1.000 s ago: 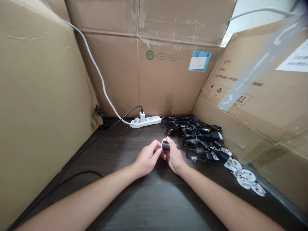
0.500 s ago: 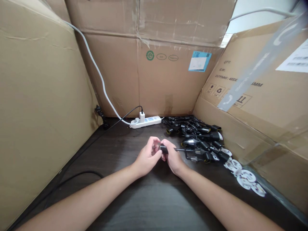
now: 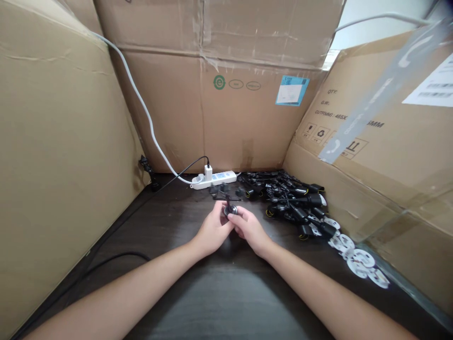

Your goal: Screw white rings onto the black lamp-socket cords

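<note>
Between my two hands, above the middle of the dark table, is a black cylindrical part with a cable [image 3: 230,209]. Its round end has a shiny rim and tilts toward me. Blurred dark cable and connector pieces stick out from it on the far side. My left hand [image 3: 215,230] is closed on its left side, thumb in front. The fingers of my right hand [image 3: 250,230] pinch it from the right and below. My fingertips hide part of the cylinder. To the right lies a pile of similar black parts [image 3: 293,203], some with yellow wire at their ends.
A white power strip [image 3: 221,178] with a plugged-in white adapter [image 3: 208,172] lies at the back. Black cable [image 3: 116,226] crosses the table on the left. White round discs [image 3: 361,262] lie at the right. Cardboard boxes [image 3: 247,127] wall in the table [image 3: 212,302].
The black part has turned: its cable side pointed right and now points away from me, and its round end faces me. My right fingers have shifted their hold on it.
</note>
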`<control>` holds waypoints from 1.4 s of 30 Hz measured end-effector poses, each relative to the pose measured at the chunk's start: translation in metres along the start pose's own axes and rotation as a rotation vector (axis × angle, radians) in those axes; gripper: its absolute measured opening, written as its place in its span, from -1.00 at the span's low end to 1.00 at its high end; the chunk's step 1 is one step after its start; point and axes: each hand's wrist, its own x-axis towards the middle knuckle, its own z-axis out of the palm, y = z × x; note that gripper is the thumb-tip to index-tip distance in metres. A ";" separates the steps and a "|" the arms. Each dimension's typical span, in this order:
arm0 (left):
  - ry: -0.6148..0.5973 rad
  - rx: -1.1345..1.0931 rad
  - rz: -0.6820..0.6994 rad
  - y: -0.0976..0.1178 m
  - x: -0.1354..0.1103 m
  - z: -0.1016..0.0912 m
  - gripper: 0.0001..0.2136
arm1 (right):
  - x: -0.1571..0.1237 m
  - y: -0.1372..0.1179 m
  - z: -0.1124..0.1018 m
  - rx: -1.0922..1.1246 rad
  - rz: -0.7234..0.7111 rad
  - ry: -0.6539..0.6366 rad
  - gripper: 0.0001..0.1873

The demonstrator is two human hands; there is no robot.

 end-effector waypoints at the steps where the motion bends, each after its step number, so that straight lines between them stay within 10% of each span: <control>1: 0.008 -0.075 -0.024 0.001 0.001 0.000 -0.76 | 0.000 0.002 -0.002 0.017 0.016 -0.009 -0.73; 13: -0.087 -0.340 -0.226 0.015 0.000 -0.008 -0.79 | 0.000 0.001 -0.006 0.054 0.038 -0.141 -0.54; 42: 0.159 -0.441 -0.359 0.005 0.008 -0.006 -0.74 | -0.001 -0.003 -0.006 -0.017 0.078 -0.184 -0.58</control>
